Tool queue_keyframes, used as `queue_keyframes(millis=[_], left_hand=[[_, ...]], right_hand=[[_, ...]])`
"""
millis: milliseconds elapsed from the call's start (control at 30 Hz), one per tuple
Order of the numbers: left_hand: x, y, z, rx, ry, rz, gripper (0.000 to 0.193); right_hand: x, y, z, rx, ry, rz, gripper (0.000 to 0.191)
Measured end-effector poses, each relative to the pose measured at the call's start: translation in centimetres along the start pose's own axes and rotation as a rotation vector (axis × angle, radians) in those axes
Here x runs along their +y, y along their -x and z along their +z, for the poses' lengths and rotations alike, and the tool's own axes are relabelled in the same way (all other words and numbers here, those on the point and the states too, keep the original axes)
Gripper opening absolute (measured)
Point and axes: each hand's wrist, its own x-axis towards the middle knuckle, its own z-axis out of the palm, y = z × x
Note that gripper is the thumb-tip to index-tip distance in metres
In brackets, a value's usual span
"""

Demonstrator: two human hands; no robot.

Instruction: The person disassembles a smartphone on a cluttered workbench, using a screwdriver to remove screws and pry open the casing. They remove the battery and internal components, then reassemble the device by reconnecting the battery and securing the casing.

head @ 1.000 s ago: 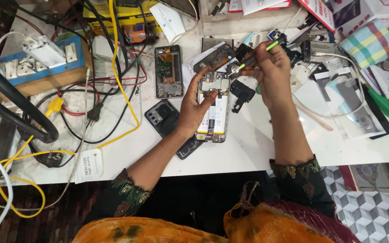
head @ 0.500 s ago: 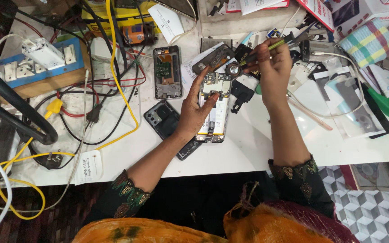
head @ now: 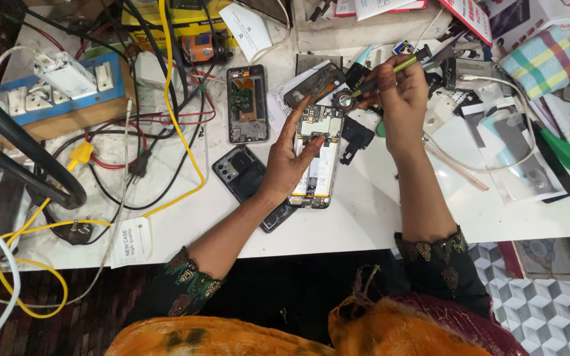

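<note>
An opened smartphone (head: 318,158) with its back removed lies lengthwise on the white worktop (head: 364,217), slightly right of the frame's centre, its circuit board and battery exposed. The left hand (head: 288,158) rests on the phone's left edge, fingers (head: 306,109) spread and curled loosely over the upper part of the board, holding the phone down. Just above and to the right, the right hand (head: 397,92) pinches a slim screwdriver with a yellow-green shaft (head: 390,69) between thumb and fingers; its tip points down-left toward a small round metal part (head: 344,100) by the phone's top edge.

Left of the phone lies a dark phone back cover (head: 249,181), and above that a second opened phone frame (head: 247,104). At the upper left sits a blue power strip (head: 54,89) amid tangled black, red and yellow cables (head: 173,132). A checked cloth (head: 542,59) lies at the upper right.
</note>
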Motion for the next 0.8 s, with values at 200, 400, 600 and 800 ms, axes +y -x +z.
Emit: queue_keyframes(millis=[200,400,600,800], left_hand=[[0.12,0.06,0.02,-0.039,0.089,-0.018,0.071],[-0.02,0.02,-0.03,-0.014,-0.028,0.015,0.073],[0.32,0.02,-0.06,-0.018,0.002,-0.040,0.074],[0.30,0.08,-0.12,-0.014,0.008,-0.056,0.075]], right_hand=[[-0.28,0.06,0.12,-0.007,0.025,0.009,0.028],[-0.38,0.09,-0.01,-0.035,-0.017,0.009,0.029],[-0.21,0.00,-0.07,-0.006,0.027,0.006,0.029],[-0.20,0.07,-0.07,-0.022,-0.008,0.029,0.028]])
